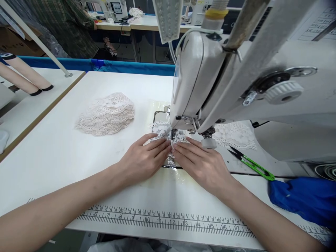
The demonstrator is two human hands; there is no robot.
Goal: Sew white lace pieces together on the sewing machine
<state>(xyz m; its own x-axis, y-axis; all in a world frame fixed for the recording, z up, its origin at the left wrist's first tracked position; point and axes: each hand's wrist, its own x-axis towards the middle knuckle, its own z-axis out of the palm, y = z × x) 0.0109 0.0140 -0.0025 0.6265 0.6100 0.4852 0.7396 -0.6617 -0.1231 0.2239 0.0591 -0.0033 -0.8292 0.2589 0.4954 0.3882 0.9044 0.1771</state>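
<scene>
A strip of white lace (160, 129) lies under the needle area of a white sewing machine (193, 77), over the metal plate. My left hand (145, 157) is on the lace from the left, its fingers close together and tips by the presser foot (173, 133). From the right, my right hand (202, 162) holds the lace just in front of the foot, fingers bunched toward the left hand's tips. Both thumbs are hidden beneath the hands. Part of the lace is covered by my fingers.
A stack of lace pieces (107, 113) lies to the left. More lace (235, 134) sits behind green-handled thread snips (253, 163) at right, near blue cloth (304, 199). A printed ruler (160, 218) runs along the front edge. A person in plaid (63, 24) stands beyond the table.
</scene>
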